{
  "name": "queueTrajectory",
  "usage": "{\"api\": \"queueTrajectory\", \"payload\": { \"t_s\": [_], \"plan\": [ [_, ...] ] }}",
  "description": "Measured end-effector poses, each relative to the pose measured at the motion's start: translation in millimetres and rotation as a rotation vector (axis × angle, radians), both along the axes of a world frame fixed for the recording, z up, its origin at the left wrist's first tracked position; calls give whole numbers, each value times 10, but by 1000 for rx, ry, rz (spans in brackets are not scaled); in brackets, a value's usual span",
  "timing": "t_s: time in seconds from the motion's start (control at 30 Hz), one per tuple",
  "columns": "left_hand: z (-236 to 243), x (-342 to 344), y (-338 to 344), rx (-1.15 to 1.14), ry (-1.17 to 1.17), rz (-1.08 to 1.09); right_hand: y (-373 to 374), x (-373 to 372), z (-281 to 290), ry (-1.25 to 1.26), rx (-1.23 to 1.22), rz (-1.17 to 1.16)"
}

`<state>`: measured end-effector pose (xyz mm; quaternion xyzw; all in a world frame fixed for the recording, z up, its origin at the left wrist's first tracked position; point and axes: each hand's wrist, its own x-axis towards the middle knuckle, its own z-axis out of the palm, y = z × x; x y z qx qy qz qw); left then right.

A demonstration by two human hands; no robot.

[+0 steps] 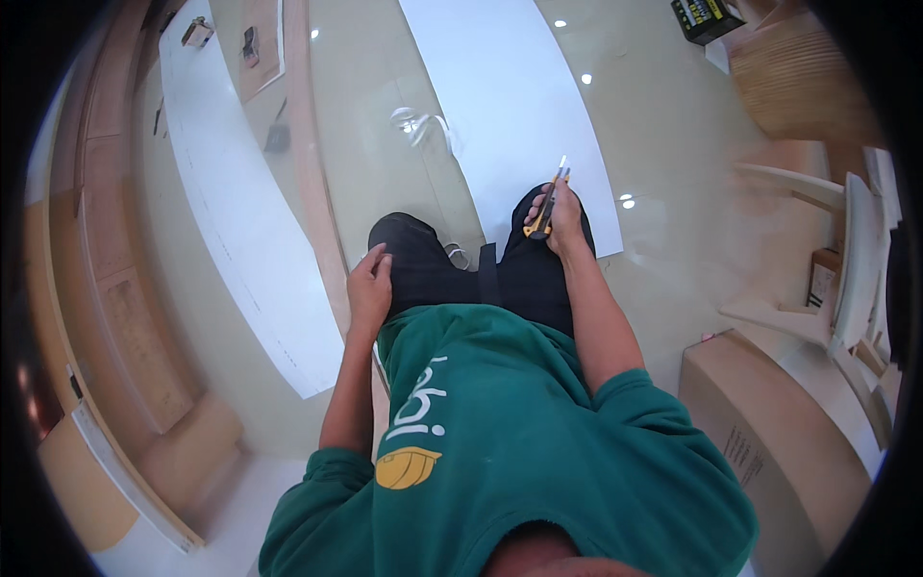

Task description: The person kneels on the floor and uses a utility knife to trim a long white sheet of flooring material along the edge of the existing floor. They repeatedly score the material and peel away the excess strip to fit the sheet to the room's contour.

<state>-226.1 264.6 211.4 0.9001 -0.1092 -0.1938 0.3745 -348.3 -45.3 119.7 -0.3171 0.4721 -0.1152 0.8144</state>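
Note:
My right hand (568,216) is wrapped around a yellow and black utility knife (545,213) above my right knee, its blade extended and pointing away from me. My left hand (369,285) is beside my left thigh, fingers loosely bent and apart, with nothing visible in them. Under my right knee, a long white sheet (510,87) runs away across the floor. A narrow wooden strip (317,163) passes just left of my left hand. Beyond that strip lies a second long white sheet (226,192) with faint marks along its edge.
Curled white offcuts (415,123) lie on the shiny floor ahead. A dark tape measure (277,137) is near the wooden strip, and a small box-like object (198,33) sits on the far left sheet. Wooden boards (130,260) line the left; a cardboard box (760,433) stands at right.

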Motion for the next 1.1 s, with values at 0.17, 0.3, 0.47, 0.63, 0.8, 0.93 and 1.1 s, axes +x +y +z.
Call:
{"api": "queueTrajectory", "payload": {
  "t_s": [0.17, 0.3, 0.47, 0.63, 0.8, 0.93, 1.1],
  "plan": [
    [29, 196, -1115, -86, -123, -120, -26, -41, 69, -34, 30, 2],
    [-532, 573, -2335, -127, -161, -386, -97, 44, -88, 33, 68, 29],
    [-1538, 971, -2392, 285, -227, -417, -50, 170, 30, 67, 66, 20],
    [-1994, 1072, -1801, 636, -82, -532, -144, 228, 72, 224, -20, 159],
    [-2213, 709, -1352, 247, 104, -244, -12, 813, -54, 523, -336, 635],
    [-2418, 526, -1407, -14, 348, 159, 48, 1242, -529, 582, -850, 1037],
    [-2451, 510, -1413, -262, 686, 391, 160, 1687, -830, 622, -1032, 1117]
  ]
}}
